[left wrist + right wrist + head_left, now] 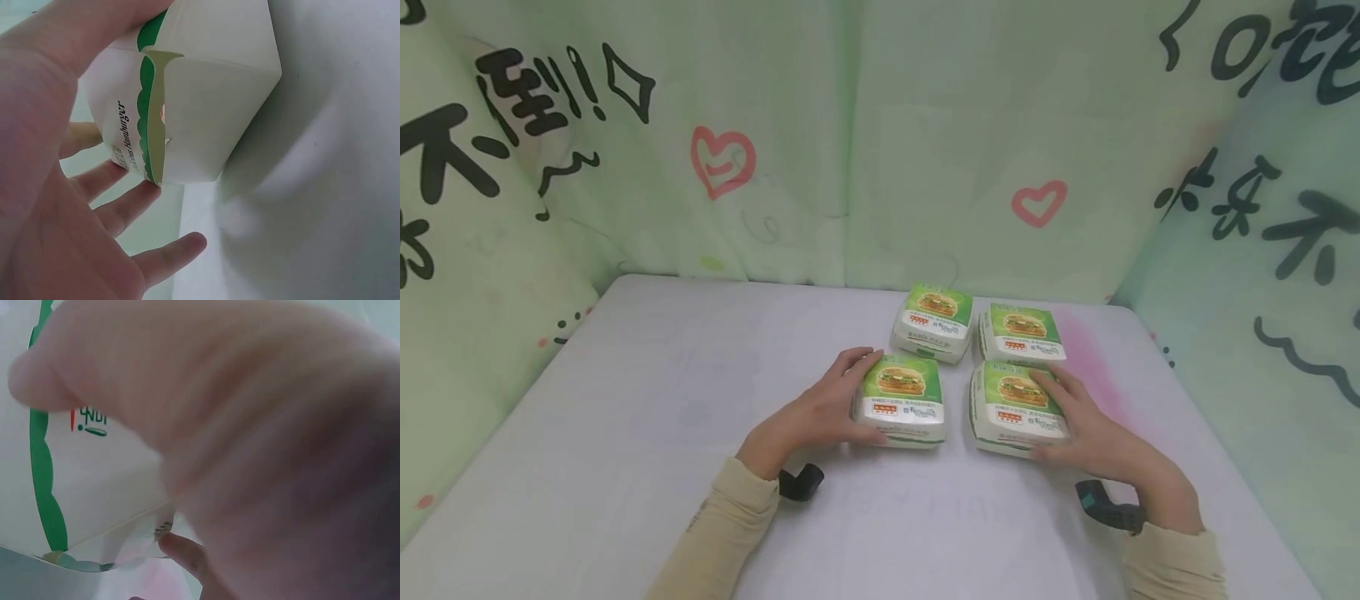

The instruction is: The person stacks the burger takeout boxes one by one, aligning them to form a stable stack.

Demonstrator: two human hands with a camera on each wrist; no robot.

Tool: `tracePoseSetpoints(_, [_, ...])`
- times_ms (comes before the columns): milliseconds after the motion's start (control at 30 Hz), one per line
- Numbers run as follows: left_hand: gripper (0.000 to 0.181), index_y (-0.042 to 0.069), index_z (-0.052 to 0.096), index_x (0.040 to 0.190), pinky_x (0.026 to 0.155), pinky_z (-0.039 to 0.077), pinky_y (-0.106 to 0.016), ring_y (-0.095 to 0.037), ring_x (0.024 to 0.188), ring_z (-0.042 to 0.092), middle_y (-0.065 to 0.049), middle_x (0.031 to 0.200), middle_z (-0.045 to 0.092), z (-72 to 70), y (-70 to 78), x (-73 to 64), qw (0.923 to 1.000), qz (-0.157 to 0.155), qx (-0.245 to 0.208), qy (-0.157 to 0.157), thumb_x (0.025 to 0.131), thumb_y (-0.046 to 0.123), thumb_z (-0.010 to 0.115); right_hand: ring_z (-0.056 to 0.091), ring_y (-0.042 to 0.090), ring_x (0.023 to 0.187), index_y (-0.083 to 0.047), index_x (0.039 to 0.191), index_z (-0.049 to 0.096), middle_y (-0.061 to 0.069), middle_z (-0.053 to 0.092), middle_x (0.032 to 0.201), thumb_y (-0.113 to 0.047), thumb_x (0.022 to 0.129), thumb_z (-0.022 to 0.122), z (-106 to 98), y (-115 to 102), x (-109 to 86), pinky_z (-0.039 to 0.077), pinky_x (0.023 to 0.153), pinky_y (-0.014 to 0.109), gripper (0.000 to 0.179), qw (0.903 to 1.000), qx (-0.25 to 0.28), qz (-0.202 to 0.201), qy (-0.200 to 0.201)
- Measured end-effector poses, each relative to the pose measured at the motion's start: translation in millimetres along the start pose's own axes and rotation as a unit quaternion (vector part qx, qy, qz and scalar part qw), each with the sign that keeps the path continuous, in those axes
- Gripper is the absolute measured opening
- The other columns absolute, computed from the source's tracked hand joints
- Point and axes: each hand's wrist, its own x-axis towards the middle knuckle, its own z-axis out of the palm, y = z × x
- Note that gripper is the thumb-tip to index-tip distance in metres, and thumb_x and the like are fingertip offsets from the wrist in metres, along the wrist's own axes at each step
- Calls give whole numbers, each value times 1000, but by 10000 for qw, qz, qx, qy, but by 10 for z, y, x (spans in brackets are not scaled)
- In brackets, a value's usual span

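Your L hand (pixel 822 408) clamps the near-L hamburger box (pixel 902 404), R hand (pixel 1093 432) the near-R hamburger box (pixel 1009 410), thumbs opp. fingers, prob. for steady control on counter (pixel 625 425).

The head camera looks forward and down from above the near side of the table (pixel 662 400), far enough back to take in both hands and the curtain (pixel 925 150) at the far side. The left wrist camera (pixel 802 482) looks from close up past the palm of the left hand (pixel 823 408), rolled so the table stands upright; it shares that hand and the near left box (pixel 901 408) with the head view. The right wrist camera (pixel 1108 506) faces the near right box (pixel 1018 417), also in the head view, the blurred right hand (pixel 1086 429) filling much of its picture.
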Motion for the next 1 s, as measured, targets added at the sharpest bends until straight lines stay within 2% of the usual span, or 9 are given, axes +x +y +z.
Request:
tracePoseSetpoints(233, [117, 20, 14, 160, 119, 32, -43, -21, 146, 28, -1, 161, 14, -38, -51, -49, 9997, -70, -201, -105, 71, 46, 86, 26, 43, 135, -11, 158, 18, 22, 7, 161, -32, 77, 79, -1, -16, -7, 39, 100, 66, 104, 10000, -68, -4, 47])
tracePoseSetpoints(400, [118, 19, 11, 160, 120, 29, -45, -22, 148, 25, -3, 162, 13, -56, -77, -54, 9993, -6, -348, -142, 72, 47, 85, 30, 42, 133, -8, 157, 23, 23, 13, 158, -37, 78, 81, -17, -16, -7, 40, 100, 65, 102, 9996, -222, -86, 178])
tracePoseSetpoints(633, [112, 18, 15, 159, 120, 30, -46, -22, 146, 29, -5, 160, 21, -78, -89, -52, 9994, 33, -331, -97, 74, 43, 84, 33, 40, 131, -11, 155, 27, 19, 17, 158, -43, 79, 81, -41, -42, 14, 42, 99, 63, 99, 9992, -243, -55, 301])
tracePoseSetpoints(1000, [113, 16, 17, 159, 120, 31, -46, -23, 146, 30, -5, 161, 21, -86, -72, -77, 9992, -47, -362, -175, 73, 44, 85, 36, 35, 129, -14, 155, 31, 15, 23, 156, -44, 79, 81, -68, -74, -14, 42, 98, 57, 96, 9985, -28, -286, 474])
